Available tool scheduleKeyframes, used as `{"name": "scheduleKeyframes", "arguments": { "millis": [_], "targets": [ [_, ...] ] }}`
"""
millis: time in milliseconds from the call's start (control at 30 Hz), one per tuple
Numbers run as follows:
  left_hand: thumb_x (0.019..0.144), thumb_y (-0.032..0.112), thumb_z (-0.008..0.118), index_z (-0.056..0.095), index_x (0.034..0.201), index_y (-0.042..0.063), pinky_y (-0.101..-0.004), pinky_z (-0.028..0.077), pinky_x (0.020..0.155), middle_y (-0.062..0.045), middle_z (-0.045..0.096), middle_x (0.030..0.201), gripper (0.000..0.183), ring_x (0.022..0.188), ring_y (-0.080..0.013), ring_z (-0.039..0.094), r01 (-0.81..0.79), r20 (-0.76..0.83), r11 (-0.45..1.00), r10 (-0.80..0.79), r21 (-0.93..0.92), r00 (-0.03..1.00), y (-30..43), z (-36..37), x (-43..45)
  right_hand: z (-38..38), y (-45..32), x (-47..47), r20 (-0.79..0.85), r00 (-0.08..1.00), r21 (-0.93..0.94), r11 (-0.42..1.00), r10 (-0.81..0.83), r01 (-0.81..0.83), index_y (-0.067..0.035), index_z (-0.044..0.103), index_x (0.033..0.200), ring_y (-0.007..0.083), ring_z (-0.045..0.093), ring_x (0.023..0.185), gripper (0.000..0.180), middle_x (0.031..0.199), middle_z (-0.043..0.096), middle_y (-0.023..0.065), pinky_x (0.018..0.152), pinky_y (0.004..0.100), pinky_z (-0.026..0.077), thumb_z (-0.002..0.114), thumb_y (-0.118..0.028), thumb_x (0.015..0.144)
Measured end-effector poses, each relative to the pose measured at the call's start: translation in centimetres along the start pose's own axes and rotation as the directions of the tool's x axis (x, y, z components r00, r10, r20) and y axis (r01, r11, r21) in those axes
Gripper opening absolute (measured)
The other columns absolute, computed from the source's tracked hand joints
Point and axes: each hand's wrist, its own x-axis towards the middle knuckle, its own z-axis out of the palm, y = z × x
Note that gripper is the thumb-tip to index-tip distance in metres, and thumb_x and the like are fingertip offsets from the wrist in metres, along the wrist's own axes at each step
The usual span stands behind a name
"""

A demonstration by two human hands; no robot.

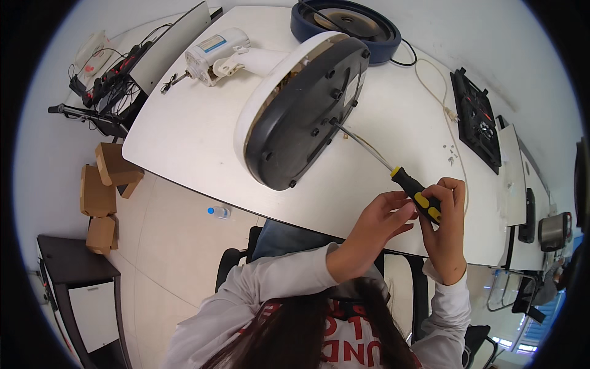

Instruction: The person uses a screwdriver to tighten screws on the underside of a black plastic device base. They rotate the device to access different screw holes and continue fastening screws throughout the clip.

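My right hand (445, 221) grips the black and yellow handle of a screwdriver (371, 150). The screwdriver's tip sits in a recess of the black underside (299, 110) of an electric fan's oval base. That base lies tipped on its side, with its white upper shell (258, 101) partly apart from the black bottom. From the shell a white neck runs to the fan's motor (216, 50), which rests on the table. Close beside the screwdriver's handle is my left hand (380, 221), its fingers bent and holding nothing that shows.
Behind the base lies a round dark blue part (345, 27) with a black cable. Small screws (451, 154), a pale cord with a plug (451, 114) and an open black tool case (477, 120) are on the right. Cardboard boxes (98, 190) and a plastic bottle (220, 212) are on the floor.
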Motion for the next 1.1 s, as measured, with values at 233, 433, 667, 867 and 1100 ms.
{"name": "scheduleKeyframes", "arguments": {
  "millis": [233, 433, 667, 867, 1100],
  "targets": [
    [0.090, 0.034, 0.065, 0.053, 0.107, 0.009, -0.0296, 0.041, 0.091, 0.000, 0.057, 0.105, 0.032, 0.105, -0.0095, 0.051, 0.008, 0.027, 1.000, -0.008, -0.003, 1.000, -1.0, 0.0, 2.4, -0.4, -0.3, 0.0, 0.063, 0.997, 0.001, 0.999, -0.035, 0.035, -0.003, 0.049, 0.110, 0.0321, 0.056, 0.093, 0.044, 0.112, 0.040, 0.0165, 0.073, 0.0359, 0.051, 0.064, 0.013, 0.072],
    [0.088, 0.032, 0.068, 0.056, 0.105, 0.014, -0.0266, 0.035, 0.088, 0.004, 0.056, 0.103, 0.028, 0.099, -0.0056, 0.047, 0.038, -0.052, 0.999, -0.036, 0.027, 0.998, -1.0, -0.4, 2.2, -1.0, 0.5, -0.4, 0.183, 0.935, 0.556, 0.752, 0.305, -0.354, 0.000, 0.052, 0.110, 0.0172, 0.059, 0.078, 0.027, 0.103, 0.053, 0.0120, 0.059, 0.0247, 0.049, 0.048, -0.023, 0.096],
    [0.088, 0.032, 0.066, 0.055, 0.107, 0.013, -0.0263, 0.037, 0.084, 0.005, 0.055, 0.104, 0.029, 0.096, -0.0053, 0.047, 0.023, -0.031, 0.999, -0.024, -0.025, 0.999, -1.4, -0.5, 2.2, -1.5, 2.5, -1.2, 0.339, 0.870, 0.483, 0.727, 0.359, -0.488, 0.000, 0.051, 0.108, 0.0071, 0.051, 0.059, 0.022, 0.075, 0.055, 0.0029, 0.044, 0.0196, 0.041, 0.048, -0.019, 0.097],
    [0.088, 0.033, 0.066, 0.054, 0.107, 0.010, -0.0265, 0.038, 0.082, 0.001, 0.057, 0.101, 0.032, 0.096, -0.0069, 0.049, 0.056, -0.005, 0.997, -0.057, -0.060, 0.998, -1.1, 0.5, 2.3, 0.2, 1.4, -1.8, 0.097, 0.955, 0.443, 0.847, 0.280, -0.294, -0.006, 0.046, 0.118, 0.0135, 0.058, 0.085, 0.045, 0.103, 0.050, 0.0054, 0.051, 0.0199, 0.049, 0.065, 0.008, 0.079],
    [0.087, 0.030, 0.069, 0.054, 0.117, 0.009, -0.0259, 0.038, 0.082, 0.002, 0.059, 0.103, 0.040, 0.097, -0.0067, 0.049, 0.003, -0.049, 1.000, -0.002, 0.011, 0.999, -1.6, -0.4, 3.4, -0.2, 2.1, -2.3, 0.231, 0.892, 0.607, 0.660, 0.388, -0.443, -0.005, 0.043, 0.119, 0.0100, 0.056, 0.069, 0.031, 0.088, 0.054, 0.0052, 0.048, 0.0199, 0.043, 0.056, -0.007, 0.091]
  ]
}}
